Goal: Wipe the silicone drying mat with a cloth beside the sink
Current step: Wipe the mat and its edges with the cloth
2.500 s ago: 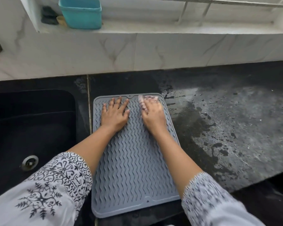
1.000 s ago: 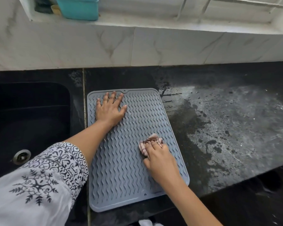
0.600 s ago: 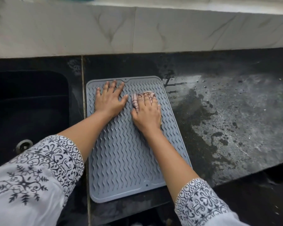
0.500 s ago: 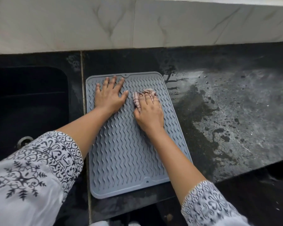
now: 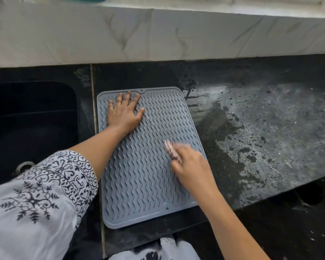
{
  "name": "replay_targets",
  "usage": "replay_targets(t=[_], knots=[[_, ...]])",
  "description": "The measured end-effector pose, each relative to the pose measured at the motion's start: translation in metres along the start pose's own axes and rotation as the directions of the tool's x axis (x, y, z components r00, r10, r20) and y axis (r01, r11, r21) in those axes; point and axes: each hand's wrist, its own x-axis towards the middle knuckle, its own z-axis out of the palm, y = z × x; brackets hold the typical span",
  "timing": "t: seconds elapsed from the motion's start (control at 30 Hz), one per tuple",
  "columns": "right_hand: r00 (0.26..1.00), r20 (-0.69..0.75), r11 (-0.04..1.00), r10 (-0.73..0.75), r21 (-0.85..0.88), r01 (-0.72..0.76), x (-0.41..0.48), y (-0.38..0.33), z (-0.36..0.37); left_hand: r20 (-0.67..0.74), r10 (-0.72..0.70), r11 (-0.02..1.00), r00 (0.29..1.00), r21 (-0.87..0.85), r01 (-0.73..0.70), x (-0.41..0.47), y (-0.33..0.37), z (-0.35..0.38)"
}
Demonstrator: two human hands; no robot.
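A grey silicone drying mat (image 5: 139, 175) with wavy ridges lies flat on the black counter, just right of the sink. My left hand (image 5: 123, 113) presses flat on the mat's far left corner, fingers spread. My right hand (image 5: 189, 166) sits on the mat's right side, near the middle of its length, blurred by motion. It holds a small pinkish cloth (image 5: 172, 150) that peeks out in front of the fingers and touches the mat.
A black sink (image 5: 32, 119) with a metal drain (image 5: 24, 166) lies to the left. The black counter (image 5: 261, 137) to the right of the mat is wet and streaked. A marble backsplash (image 5: 158, 34) runs along the back. The counter's front edge runs diagonally at lower right.
My right hand has pulled the cloth back from the mat's far end toward me along the right side. My left hand has stayed at the far left corner.
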Motion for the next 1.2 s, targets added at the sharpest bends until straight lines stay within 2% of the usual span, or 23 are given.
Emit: replay_targets(t=[0.1, 0.27, 0.4, 0.57, 0.67, 0.73, 0.77, 0.83, 0.9, 0.93, 1.07, 1.2], knots=[[0.988, -0.151, 0.999, 0.028, 0.02, -0.025, 0.058, -0.017, 0.005, -0.013, -0.012, 1.0, 1.0, 0.001, 0.012, 0.0, 0.001, 0.002], [0.998, -0.033, 0.974, 0.044, -0.22, -0.05, 0.107, -0.021, 0.05, -0.027, -0.017, 1.0, 0.999, 0.005, 0.018, 0.001, 0.001, 0.003], [1.0, -0.027, 0.972, -0.014, -0.235, 0.007, 0.073, -0.007, 0.048, -0.02, -0.024, 1.0, 1.0, -0.003, 0.023, 0.002, 0.001, 0.005], [0.997, 0.074, 0.961, 0.028, -0.277, -0.007, -0.014, 0.001, 0.045, 0.003, -0.021, 1.0, 1.0, -0.007, 0.021, 0.002, 0.0, 0.003], [0.989, 0.144, 0.951, 0.01, -0.306, 0.035, -0.051, -0.001, 0.027, 0.0, -0.019, 1.0, 1.0, -0.015, 0.019, 0.0, 0.001, 0.001], [0.977, 0.209, 0.977, 0.044, -0.213, 0.001, -0.048, -0.002, 0.006, -0.001, -0.021, 1.0, 1.0, -0.015, 0.021, 0.0, 0.001, 0.0], [0.971, 0.227, 0.993, 0.075, -0.111, -0.051, -0.04, -0.002, -0.005, 0.0, -0.019, 1.0, 1.0, -0.015, 0.019, 0.0, 0.002, 0.0], [0.985, 0.127, 0.99, 0.113, 0.065, -0.122, -0.013, -0.01, -0.024, 0.002, -0.018, 1.0, 1.0, -0.018, 0.018, 0.0, 0.002, 0.0], [0.993, -0.055, 0.993, 0.1, 0.071, -0.096, 0.026, -0.017, -0.026, -0.001, -0.022, 1.0, 1.0, -0.019, 0.022, 0.0, 0.001, 0.0], [0.992, -0.086, 0.995, 0.096, 0.046, -0.093, 0.044, -0.022, -0.019, -0.003, -0.023, 1.0, 1.0, -0.019, 0.023, 0.0, 0.001, 0.001], [0.998, 0.052, 0.98, 0.04, -0.195, -0.029, 0.085, -0.02, 0.04, -0.014, -0.018, 1.0, 1.0, -0.022, 0.017, 0.001, 0.001, 0.002], [0.999, 0.028, 0.984, -0.035, -0.174, 0.039, 0.072, -0.004, 0.05, -0.01, -0.021, 1.0, 1.0, -0.02, 0.021, 0.001, 0.0, 0.003]])
